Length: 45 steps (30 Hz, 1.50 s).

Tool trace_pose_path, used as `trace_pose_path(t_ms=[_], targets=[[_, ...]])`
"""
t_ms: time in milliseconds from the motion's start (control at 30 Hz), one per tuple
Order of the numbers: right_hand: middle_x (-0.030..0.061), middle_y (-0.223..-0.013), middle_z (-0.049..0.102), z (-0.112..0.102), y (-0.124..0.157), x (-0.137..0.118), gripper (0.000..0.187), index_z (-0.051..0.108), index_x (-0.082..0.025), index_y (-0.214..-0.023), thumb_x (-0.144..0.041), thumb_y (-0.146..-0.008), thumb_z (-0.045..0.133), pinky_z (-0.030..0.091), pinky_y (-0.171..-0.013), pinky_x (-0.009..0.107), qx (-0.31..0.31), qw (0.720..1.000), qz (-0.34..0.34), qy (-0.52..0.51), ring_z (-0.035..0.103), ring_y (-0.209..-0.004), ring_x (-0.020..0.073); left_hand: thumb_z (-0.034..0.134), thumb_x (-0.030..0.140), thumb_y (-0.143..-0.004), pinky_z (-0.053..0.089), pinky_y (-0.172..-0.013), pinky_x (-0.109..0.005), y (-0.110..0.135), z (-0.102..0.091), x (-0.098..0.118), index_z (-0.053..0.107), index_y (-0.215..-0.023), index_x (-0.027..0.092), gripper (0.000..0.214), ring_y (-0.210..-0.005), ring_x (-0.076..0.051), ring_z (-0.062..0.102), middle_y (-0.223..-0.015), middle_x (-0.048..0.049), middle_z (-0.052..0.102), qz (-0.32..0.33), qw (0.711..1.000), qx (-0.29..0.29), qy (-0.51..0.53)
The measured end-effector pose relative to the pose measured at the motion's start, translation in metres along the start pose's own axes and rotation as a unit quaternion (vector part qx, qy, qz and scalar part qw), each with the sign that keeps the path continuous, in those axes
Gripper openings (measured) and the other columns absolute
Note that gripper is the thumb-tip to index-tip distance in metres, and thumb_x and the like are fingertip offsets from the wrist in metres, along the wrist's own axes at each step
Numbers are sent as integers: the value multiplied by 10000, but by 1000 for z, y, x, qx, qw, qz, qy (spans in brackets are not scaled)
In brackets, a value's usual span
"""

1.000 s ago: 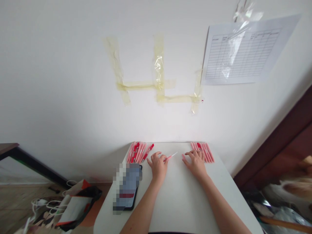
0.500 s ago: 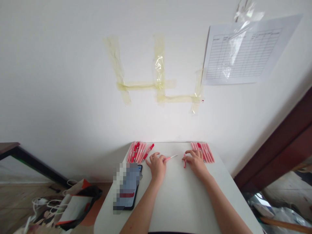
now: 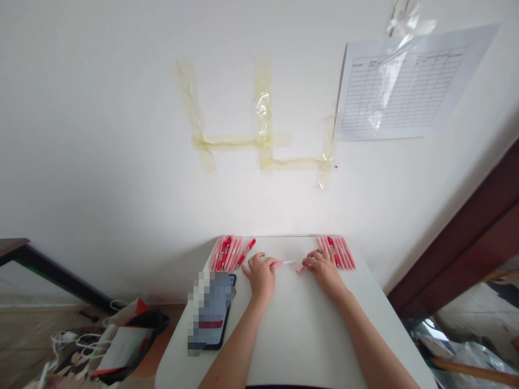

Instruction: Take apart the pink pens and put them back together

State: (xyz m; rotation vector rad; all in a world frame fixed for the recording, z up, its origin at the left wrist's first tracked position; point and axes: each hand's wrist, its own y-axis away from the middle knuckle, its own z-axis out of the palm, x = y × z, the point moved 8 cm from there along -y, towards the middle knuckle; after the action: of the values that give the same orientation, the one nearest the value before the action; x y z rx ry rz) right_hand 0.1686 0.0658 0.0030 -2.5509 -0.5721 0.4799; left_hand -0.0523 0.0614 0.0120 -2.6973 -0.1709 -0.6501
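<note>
My left hand (image 3: pixel 261 274) is closed on a pink pen part (image 3: pixel 277 264), from which a thin pale refill (image 3: pixel 289 262) sticks out to the right. Across a small gap, my right hand (image 3: pixel 322 268) pinches a short pink pen barrel (image 3: pixel 301 269), its free end angled down to the left. A row of pink and red pens (image 3: pixel 227 254) lies just left of my left hand. Beyond my right hand lies another row of pens (image 3: pixel 344 254), mostly pink with a red one among them; my fingers partly cover it.
A phone with a blurred screen (image 3: pixel 214 310) lies on the white table (image 3: pixel 300 346), left of my left forearm. The wall (image 3: pixel 121 135) with yellowed tape and a taped paper chart (image 3: pixel 397 92) rises behind. Bags and cables (image 3: pixel 121 340) lie on the floor at left.
The barrel in my right hand has turned from near upright to slanting, its lower end now pointing left toward the refill. The pen part in my left hand has levelled slightly.
</note>
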Motion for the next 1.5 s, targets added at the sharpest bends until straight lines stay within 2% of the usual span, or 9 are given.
trace_pose_path(t_ms=[367, 600, 800, 1033, 1200, 1500], targets=[[48, -1032, 650, 0, 0, 3, 205, 693, -308, -1058, -225, -959, 534, 336, -1063, 516, 6, 1000, 18, -4, 525, -1071, 258, 670, 224, -833, 158, -1129, -634, -2, -1, -4, 771, -896, 327, 157, -1248, -292, 441, -1276, -44, 593, -8, 1000, 3, 8], [58, -1037, 641, -6, 0, 8, 188, 688, -303, -1069, -268, -962, 537, 370, -1025, 500, 31, 998, 50, 38, 507, -1055, 267, 667, 208, -835, 163, -1134, -656, -2, -8, -5, 768, -889, 333, 170, -1272, -289, 446, -1273, -38, 590, -10, 999, 24, 19], [65, -1038, 639, -9, -1, 6, 181, 695, -304, -1064, -276, -954, 555, 381, -998, 483, 38, 997, 51, 53, 493, -1053, 273, 685, 227, -833, 176, -1137, -680, -2, -9, -2, 771, -879, 340, 149, -1249, -280, 470, -1257, -32, 603, 3, 999, 35, 24], [52, -1008, 643, -7, -2, 0, 195, 694, -308, -1067, -249, -956, 545, 313, -1080, 537, 42, 998, 31, 36, 512, -1048, 265, 670, 236, -848, 197, -1139, -670, 3, -9, 8, 766, -875, 347, 149, -1235, -275, 483, -1258, -22, 594, 34, 999, 29, 31], [48, -1002, 649, -5, -2, -7, 217, 699, -326, -1087, -238, -948, 557, 300, -1097, 549, 40, 999, 14, 31, 535, -1049, 259, 679, 223, -839, 174, -1154, -680, 4, -4, 12, 764, -887, 328, 144, -1258, -277, 480, -1269, -32, 597, 44, 998, 5, 38], [51, -1016, 656, -4, -3, -13, 209, 696, -318, -1086, -233, -952, 560, 274, -1094, 571, 26, 999, 9, 17, 520, -1073, 266, 695, 235, -836, 164, -1157, -708, 6, -1, 17, 761, -903, 320, 127, -1268, -277, 475, -1276, -39, 602, 72, 996, -3, 53]])
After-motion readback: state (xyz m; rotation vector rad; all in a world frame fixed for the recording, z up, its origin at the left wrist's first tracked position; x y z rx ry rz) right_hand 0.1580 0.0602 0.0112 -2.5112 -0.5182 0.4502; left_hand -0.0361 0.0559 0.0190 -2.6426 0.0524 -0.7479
